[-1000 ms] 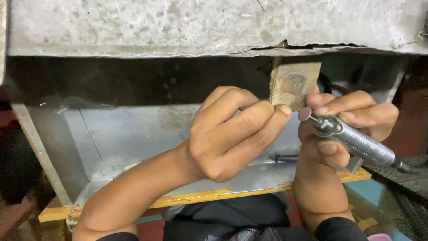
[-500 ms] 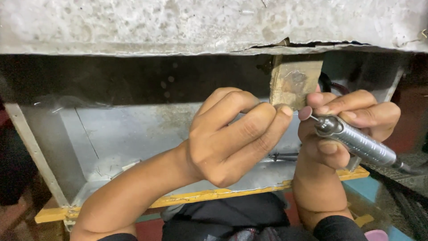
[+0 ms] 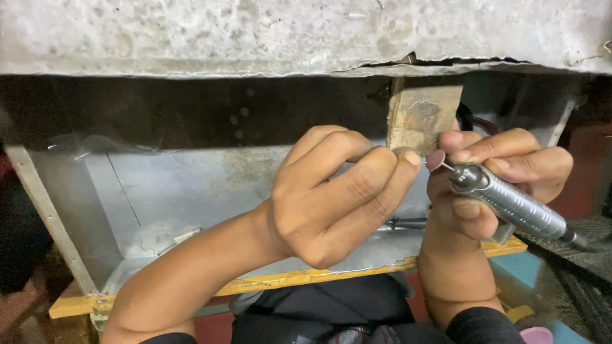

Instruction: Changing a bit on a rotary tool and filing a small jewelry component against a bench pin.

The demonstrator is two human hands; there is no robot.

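Rotary handpiece gripped in right hand | tip beside left hand fingertips, pinched closed | wooden peg just above

Right hand: shifted slightly, rotary tool tip now just beside left hand fingertips. Left hand: fingers curled marginally tighter than before.

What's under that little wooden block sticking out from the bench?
Under the wooden block the left hand pinches something against it, facing the tool in the right hand. The fingers cover that piece. Below is a metal tray.
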